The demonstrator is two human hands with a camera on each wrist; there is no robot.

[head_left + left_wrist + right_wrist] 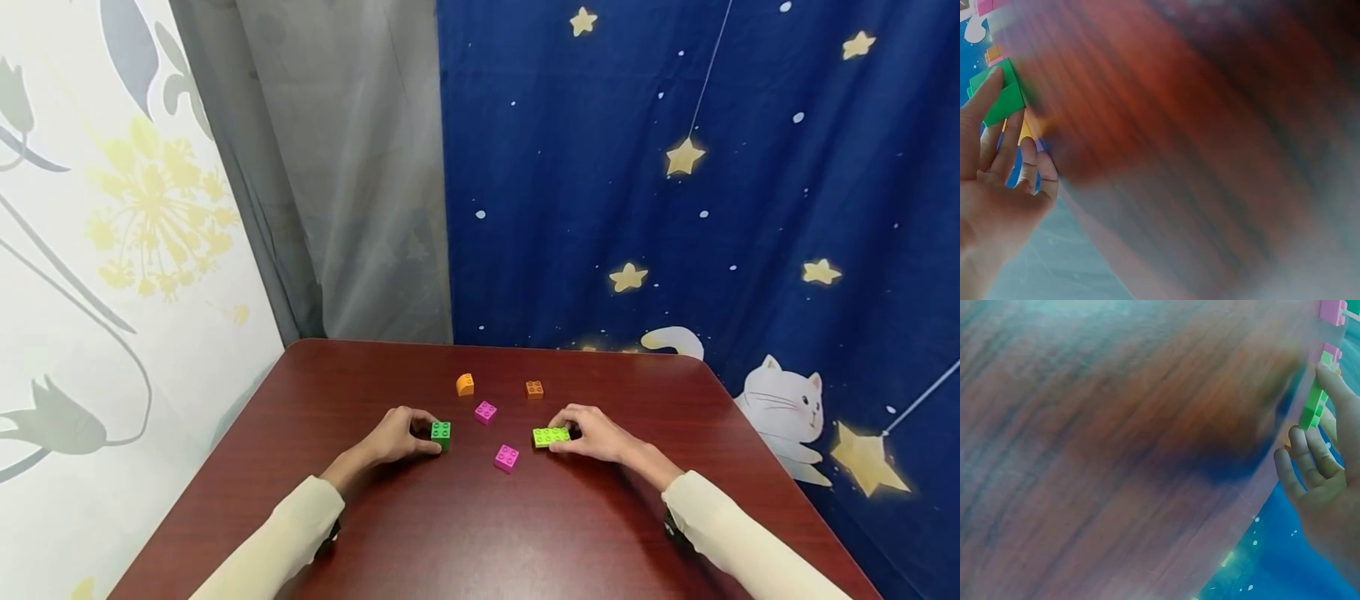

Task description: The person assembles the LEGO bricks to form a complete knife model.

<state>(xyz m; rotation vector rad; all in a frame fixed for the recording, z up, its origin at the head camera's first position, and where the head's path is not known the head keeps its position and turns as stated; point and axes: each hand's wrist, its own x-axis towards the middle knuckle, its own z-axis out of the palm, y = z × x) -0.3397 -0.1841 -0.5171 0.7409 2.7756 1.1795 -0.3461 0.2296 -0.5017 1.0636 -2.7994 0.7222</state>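
My left hand [396, 436] pinches a green building brick [441, 434] between thumb and fingers, its studs facing up. The left wrist view shows the thumb flat along one side of this green brick [1005, 94], other fingers behind it. To the right, my right hand [595, 433] grips a longer lime-green brick [550, 437] by its right end. In the right wrist view the thumb lies against the lime brick [1315, 403], while the outer fingers are loosely bent below. Between the hands lie two pink bricks, a nearer one [506, 458] and a farther one [485, 412].
Toward the back of the dark red wooden table [465, 533] sit a rounded yellow-orange brick [465, 384] and a brownish-orange brick [534, 390]. A blue star-patterned curtain [555, 208] and a grey curtain [360, 183] hang behind the far edge.
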